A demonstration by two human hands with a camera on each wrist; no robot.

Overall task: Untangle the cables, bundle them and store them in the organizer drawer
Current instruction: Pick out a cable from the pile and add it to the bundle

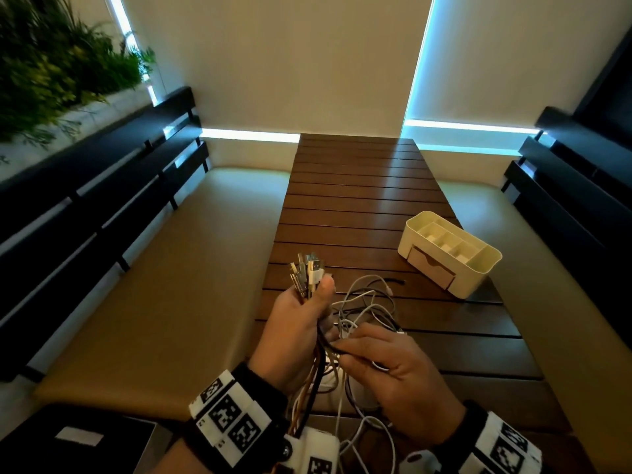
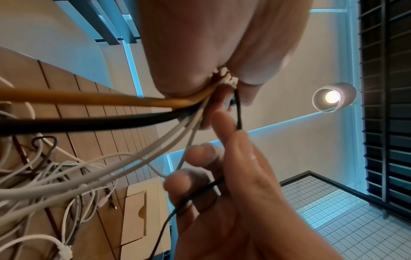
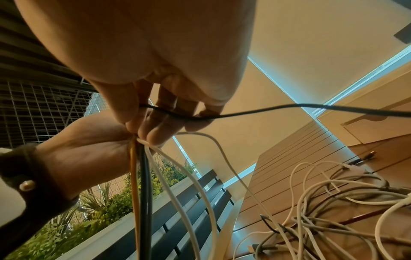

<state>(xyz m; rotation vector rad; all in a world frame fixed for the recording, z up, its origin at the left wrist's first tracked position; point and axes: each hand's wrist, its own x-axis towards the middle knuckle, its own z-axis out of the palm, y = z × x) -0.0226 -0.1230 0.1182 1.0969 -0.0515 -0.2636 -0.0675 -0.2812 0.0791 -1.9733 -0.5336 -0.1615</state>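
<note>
My left hand [image 1: 313, 302] grips a bunch of cables just below their plugs [image 1: 307, 273], which stick up above the fist. Orange, black and white cords [image 2: 124, 112] trail down from that fist. My right hand [image 1: 345, 350], close beside it, pinches one thin black cable [image 3: 266, 109] across its fingertips. The loose ends lie in a white and grey tangle [image 1: 371, 302] on the wooden table [image 1: 359, 186]. The white organizer [image 1: 485, 265] stands to the right of the tangle, its front drawer [image 1: 431, 266] closed.
Cushioned benches [image 1: 164, 268] with dark slatted backs run along both sides of the table. A planter with green foliage [image 1: 58, 63] sits behind the left bench. A dark box [image 1: 89, 439] lies at the lower left.
</note>
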